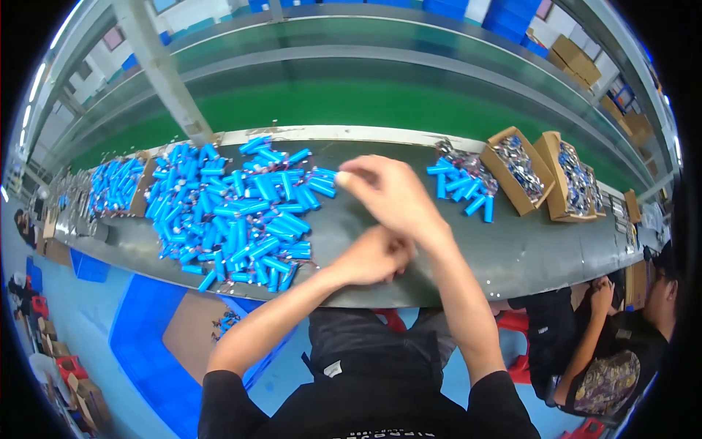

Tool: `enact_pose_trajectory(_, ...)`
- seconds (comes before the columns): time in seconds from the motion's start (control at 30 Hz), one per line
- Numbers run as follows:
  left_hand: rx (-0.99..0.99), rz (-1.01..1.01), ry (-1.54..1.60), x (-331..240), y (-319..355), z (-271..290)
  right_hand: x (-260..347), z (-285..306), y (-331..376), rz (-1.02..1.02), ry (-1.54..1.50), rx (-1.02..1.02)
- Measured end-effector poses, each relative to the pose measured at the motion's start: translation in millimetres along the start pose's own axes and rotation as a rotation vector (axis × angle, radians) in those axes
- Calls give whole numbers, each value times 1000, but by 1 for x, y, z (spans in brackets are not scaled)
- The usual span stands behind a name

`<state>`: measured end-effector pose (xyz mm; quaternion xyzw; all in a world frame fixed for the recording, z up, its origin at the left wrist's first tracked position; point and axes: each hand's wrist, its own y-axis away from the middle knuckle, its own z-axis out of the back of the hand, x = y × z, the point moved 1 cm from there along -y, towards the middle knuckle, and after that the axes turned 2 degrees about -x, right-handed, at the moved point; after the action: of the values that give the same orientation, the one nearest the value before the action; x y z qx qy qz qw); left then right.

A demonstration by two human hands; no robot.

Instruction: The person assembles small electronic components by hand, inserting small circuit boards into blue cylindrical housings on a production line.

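A large heap of blue cylindrical battery cells [234, 212] with thin wires lies on the grey workbench [512, 252] in front of me. My right hand [387, 194] reaches across to the left, its fingertips pinched right at the heap's right edge, close to one cell [322, 184]; whether it grips that cell is unclear. My left hand [373, 256] rests curled on the bench just below the right forearm; what it holds, if anything, is hidden.
A smaller cluster of blue cells [462, 183] lies to the right. Two cardboard boxes [518, 170] [570, 179] of small metal parts stand at the far right. Another box of cells [117, 184] sits far left. A seated person [621, 351] is at my right. A blue crate [157, 351] is on the floor.
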<state>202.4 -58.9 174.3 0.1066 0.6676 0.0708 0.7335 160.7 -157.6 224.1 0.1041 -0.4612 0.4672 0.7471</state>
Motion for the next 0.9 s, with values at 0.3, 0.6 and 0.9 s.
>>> enact_pose_trajectory(0.3, -253, -363, 134, -21, -64, -12, -69, 88, 101, -413, -541, -316)
enact_pose_trajectory(0.6, -438, -665, -421, -11, -70, -48, -105, 69, 127, -450, -553, -350)
enact_pose_trajectory(0.9, -424, -933, -680, -12, -63, -48, -102, 92, 134, -526, -760, -82)
